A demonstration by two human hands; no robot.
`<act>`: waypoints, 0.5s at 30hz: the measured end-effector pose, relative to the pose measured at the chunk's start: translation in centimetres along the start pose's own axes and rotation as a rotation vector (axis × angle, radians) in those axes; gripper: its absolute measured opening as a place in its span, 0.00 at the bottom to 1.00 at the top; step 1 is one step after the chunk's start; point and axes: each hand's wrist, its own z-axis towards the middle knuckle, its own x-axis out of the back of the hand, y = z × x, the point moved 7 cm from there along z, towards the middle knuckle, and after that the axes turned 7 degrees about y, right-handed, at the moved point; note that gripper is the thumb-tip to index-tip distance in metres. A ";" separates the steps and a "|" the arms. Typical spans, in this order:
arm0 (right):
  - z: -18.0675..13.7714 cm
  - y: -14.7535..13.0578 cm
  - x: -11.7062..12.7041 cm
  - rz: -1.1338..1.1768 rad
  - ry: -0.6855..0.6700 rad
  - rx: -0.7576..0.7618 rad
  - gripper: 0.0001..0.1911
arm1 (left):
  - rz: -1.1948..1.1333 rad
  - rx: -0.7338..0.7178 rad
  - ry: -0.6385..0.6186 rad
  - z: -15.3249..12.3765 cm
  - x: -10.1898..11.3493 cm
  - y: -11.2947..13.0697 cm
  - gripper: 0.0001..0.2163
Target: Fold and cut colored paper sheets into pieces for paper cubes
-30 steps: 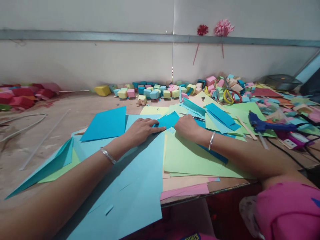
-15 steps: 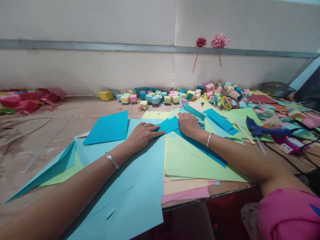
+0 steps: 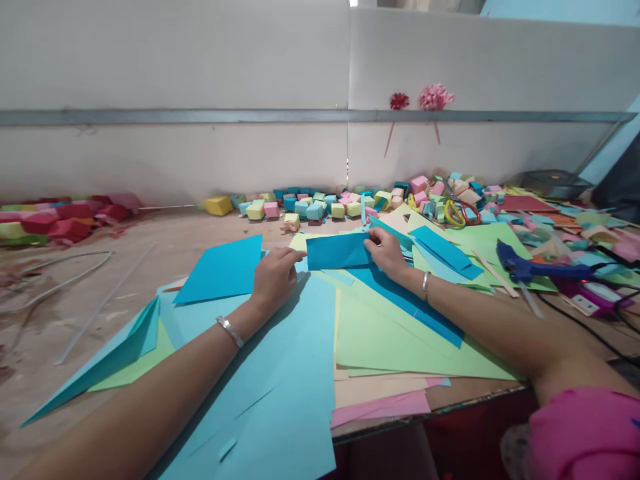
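My right hand [image 3: 387, 250] pinches the right end of a folded strip of blue paper [image 3: 337, 251]. The strip is raised, its broad face turned toward me. Close to its left edge is my left hand [image 3: 277, 277], fingers curled in and the fingertips at the strip's edge; whether they touch it I cannot tell. Beneath the left hand and forearm spreads a large light-blue sheet [image 3: 285, 373]. A blue paper piece [image 3: 223, 270] lies just left of that hand. Below my right wrist, a long dark-blue strip [image 3: 420, 310] rests on green sheets [image 3: 395, 340].
Small coloured paper boxes [image 3: 313, 210] line the wall, with red ones [image 3: 75, 220] at far left. Scissors [image 3: 455, 213] lie among the scraps. At right are a blue glue gun [image 3: 540, 265], a pink power strip [image 3: 585, 297] and black cables. Folded teal paper [image 3: 105, 360] lies left.
The blue strip has been lifted from lying flat to a more upright position. My left hand has drawn back left off it and its fingers have curled. The view has tilted up slightly.
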 end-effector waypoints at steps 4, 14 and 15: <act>-0.2 0.5 -0.1 0.170 0.050 -0.065 0.08 | -0.078 0.060 0.065 0.2 0.6 -0.1 0.13; -0.9 -1.4 0.7 0.363 0.067 -0.046 0.08 | -0.463 0.392 0.171 1.0 0.2 -2.2 0.14; -1.0 -1.7 0.8 0.364 0.074 -0.027 0.07 | -0.505 0.436 0.168 0.8 0.1 -2.3 0.14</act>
